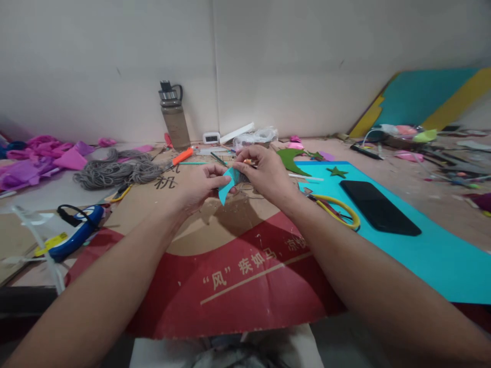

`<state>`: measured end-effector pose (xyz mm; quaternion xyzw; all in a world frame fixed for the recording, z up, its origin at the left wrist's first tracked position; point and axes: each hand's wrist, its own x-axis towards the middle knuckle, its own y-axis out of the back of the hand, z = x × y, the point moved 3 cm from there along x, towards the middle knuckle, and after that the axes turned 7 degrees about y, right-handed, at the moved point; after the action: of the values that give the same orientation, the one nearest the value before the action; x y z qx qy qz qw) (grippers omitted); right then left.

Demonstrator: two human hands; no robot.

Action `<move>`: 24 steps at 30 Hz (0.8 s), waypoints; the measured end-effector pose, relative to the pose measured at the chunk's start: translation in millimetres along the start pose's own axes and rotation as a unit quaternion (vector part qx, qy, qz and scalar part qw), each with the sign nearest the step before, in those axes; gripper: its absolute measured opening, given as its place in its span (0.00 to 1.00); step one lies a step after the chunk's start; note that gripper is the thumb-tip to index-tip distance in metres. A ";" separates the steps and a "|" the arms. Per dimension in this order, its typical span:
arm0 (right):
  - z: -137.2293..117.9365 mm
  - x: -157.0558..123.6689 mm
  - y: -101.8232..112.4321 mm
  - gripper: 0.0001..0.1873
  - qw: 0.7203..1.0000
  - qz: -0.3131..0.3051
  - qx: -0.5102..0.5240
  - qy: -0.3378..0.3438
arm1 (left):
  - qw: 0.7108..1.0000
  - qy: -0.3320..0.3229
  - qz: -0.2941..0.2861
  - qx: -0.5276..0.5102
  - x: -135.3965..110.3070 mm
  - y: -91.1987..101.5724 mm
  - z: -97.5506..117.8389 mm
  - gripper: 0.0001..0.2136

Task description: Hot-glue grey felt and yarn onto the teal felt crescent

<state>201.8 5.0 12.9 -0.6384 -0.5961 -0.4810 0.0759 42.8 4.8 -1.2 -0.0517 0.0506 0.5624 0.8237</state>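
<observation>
A small curved piece of light blue paper [226, 188] is held up over the cardboard sheet [238, 276]. My left hand [199, 186] pinches it between thumb and fingers from the left. My right hand [257, 166] is closed at the paper's upper right edge, its thumb and forefinger pressed together there. A small orange-and-white tip shows among the right fingers; what it belongs to is hidden. Right of my hands lie yellow-handled scissors [337, 207] and a green felt crescent [291, 161].
A black phone [379, 207] and green star [337, 172] lie on a blue sheet [433, 260] at right. Grey yarn [115, 171], an orange cutter [182, 157] and a blue tool [76, 235] are at left. A bottle [174, 120] stands by the wall.
</observation>
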 end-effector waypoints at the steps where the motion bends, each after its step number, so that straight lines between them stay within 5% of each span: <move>1: 1.3 -0.4 -0.9 0.04 1.000 -0.011 0.018 -0.016 | 1.000 0.000 0.001 0.002 0.5 0.2 -0.7 0.08; 24: -0.4 -4.4 -3.4 0.04 0.990 -0.014 0.090 -0.111 | 0.999 -0.022 0.027 -0.015 7.6 0.9 -8.1 0.11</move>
<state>199.5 2.6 8.3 -0.6701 -0.6505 -0.3523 0.0602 44.6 11.0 -10.3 -0.0507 0.0256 0.5860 0.8083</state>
